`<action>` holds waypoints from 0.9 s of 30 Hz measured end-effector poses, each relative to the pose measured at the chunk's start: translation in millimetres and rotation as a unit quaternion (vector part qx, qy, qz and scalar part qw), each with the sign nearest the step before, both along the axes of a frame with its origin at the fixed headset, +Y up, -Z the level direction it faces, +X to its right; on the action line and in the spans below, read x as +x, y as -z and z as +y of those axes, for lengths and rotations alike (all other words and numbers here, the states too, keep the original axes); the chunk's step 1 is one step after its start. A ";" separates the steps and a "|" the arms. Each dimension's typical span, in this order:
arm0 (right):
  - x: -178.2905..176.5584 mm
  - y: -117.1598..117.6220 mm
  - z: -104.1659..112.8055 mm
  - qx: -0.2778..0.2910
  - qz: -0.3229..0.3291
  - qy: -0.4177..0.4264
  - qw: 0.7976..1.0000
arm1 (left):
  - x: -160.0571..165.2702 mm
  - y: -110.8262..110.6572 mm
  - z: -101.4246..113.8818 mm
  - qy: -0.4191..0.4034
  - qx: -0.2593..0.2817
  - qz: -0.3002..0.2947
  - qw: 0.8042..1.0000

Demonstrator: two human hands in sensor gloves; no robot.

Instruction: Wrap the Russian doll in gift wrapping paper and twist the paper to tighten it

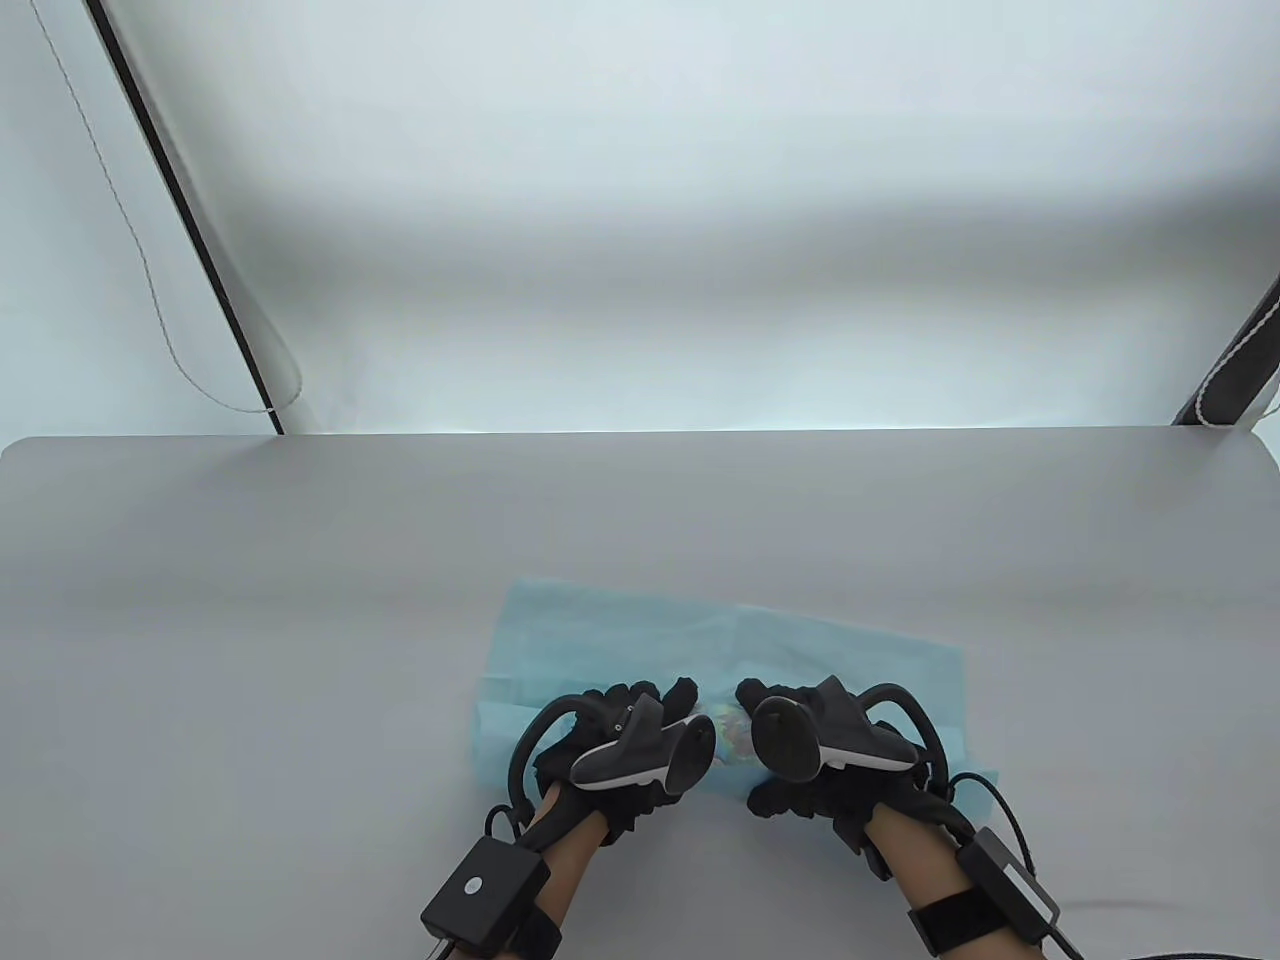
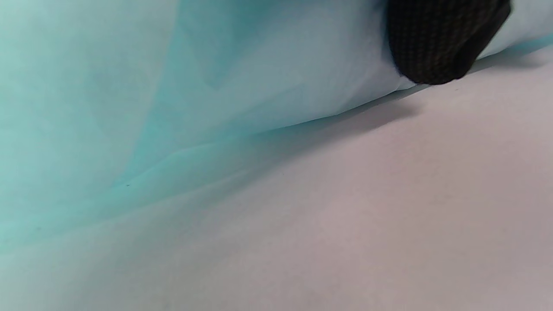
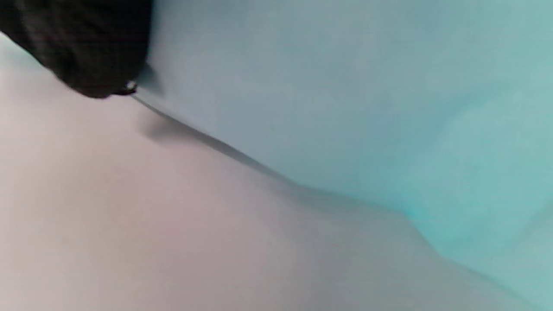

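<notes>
Paper (image 1: 620,640), a thin pale blue-green sheet, lies spread near the front of the grey tabletop (image 1: 300,560), its near part drawn up between the two gloved hands. Between the hands a small patch of the doll (image 1: 727,738) shows, many-coloured, partly under the paper; no writing or label can be read on it or on the sheet. The left hand (image 1: 620,745) rests on the paper at the doll's left, fingers curled down onto the sheet; whether it pinches the paper I cannot tell. The right hand (image 1: 820,750) sits at the doll's right, fingers likewise bent over the sheet, grip unclear. In each wrist view a dark fingertip (image 2: 440,43) touches the paper's lifted edge just above the tabletop.
</notes>
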State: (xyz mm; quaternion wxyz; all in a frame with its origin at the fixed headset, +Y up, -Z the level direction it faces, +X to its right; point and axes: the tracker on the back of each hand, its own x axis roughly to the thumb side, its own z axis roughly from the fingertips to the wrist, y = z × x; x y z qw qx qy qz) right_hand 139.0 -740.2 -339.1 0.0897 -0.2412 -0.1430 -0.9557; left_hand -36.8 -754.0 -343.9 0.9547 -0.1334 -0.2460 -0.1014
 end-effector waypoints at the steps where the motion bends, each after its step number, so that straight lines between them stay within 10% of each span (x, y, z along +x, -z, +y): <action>1: -2.3 -0.5 -1.1 0.008 0.006 -0.009 1.000 | -2.0 1.1 1.4 -0.006 -0.013 -0.001 1.000; 10: -6.9 -2.8 3.5 0.016 0.045 0.030 0.998 | -18.6 5.7 5.9 -0.037 -0.139 0.004 0.990; 20: 2.1 10.5 2.7 -0.062 -0.021 0.057 0.996 | -3.1 -13.8 9.2 0.029 0.012 -0.006 0.999; 27: 9.2 16.4 -0.4 -0.104 -0.037 0.089 0.990 | 3.6 -6.1 -1.3 0.053 0.005 -0.019 0.998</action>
